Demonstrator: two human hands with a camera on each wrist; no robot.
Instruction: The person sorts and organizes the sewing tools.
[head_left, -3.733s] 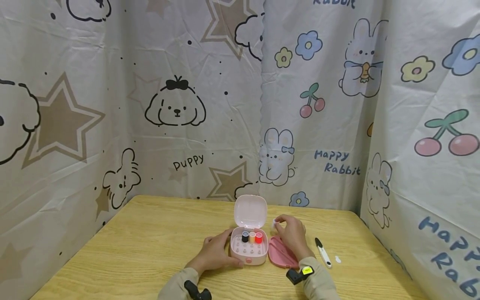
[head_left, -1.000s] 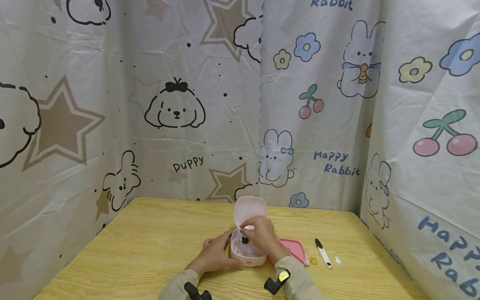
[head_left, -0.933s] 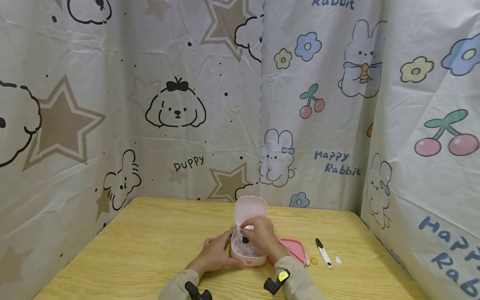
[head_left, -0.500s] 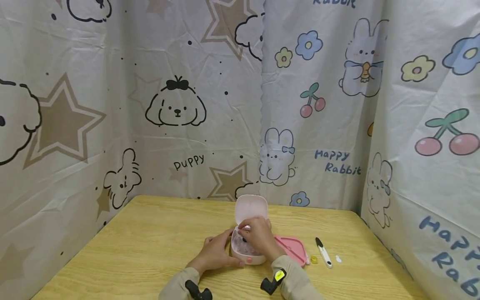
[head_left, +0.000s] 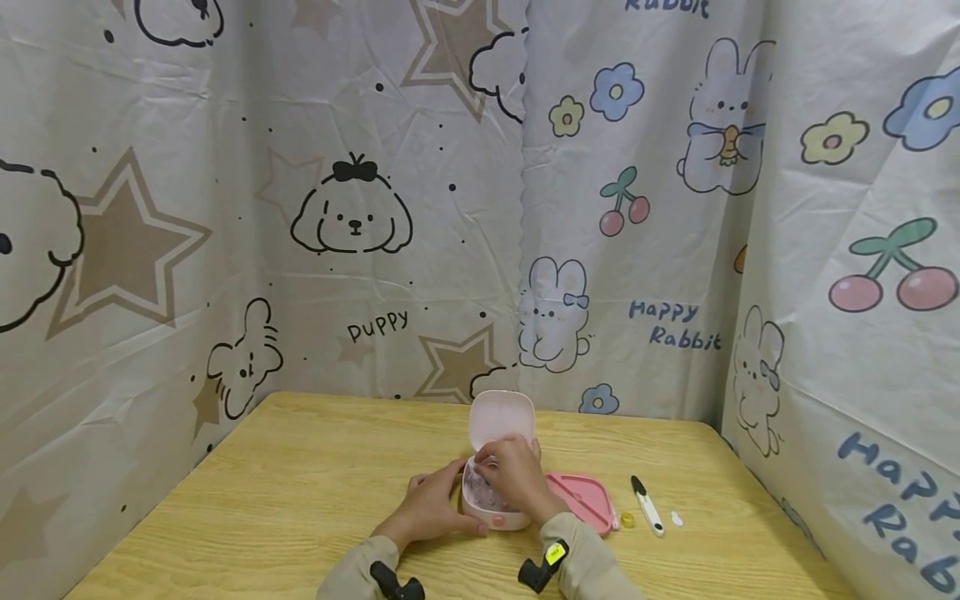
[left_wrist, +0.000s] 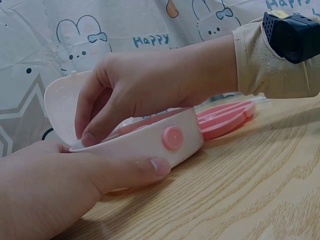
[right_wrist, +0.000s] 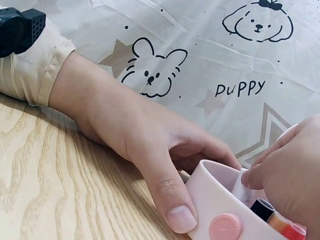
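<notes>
While the left hand (head_left: 427,504) grips the left side of the pink box (head_left: 514,522), its thumb along the front wall, the right hand (head_left: 517,471) pinches a white spool (right_wrist: 243,188) between thumb and fingers inside the box, by its left wall. To the right of that spool within the box stand a black spool (right_wrist: 262,208), an orange spool (right_wrist: 279,221) and a red spool (right_wrist: 295,232), in a row. Smooth and round-cornered, the box has its lid (head_left: 495,417) raised at the back and a round, ridged button (left_wrist: 172,138) on its front; any mark there is too small to read. Just right of the box lies a deeper-pink, divided tray (head_left: 588,500); farther right are a small yellow ring-like piece (head_left: 627,520), black-and-white snips (head_left: 647,505) and a flat white piece (head_left: 677,518), all on the wood-grained surface (head_left: 285,500). Behind the box, the creased curtain (head_left: 465,250) reads "PUPPY" to its left and "Happy Rabbit" to its right.
</notes>
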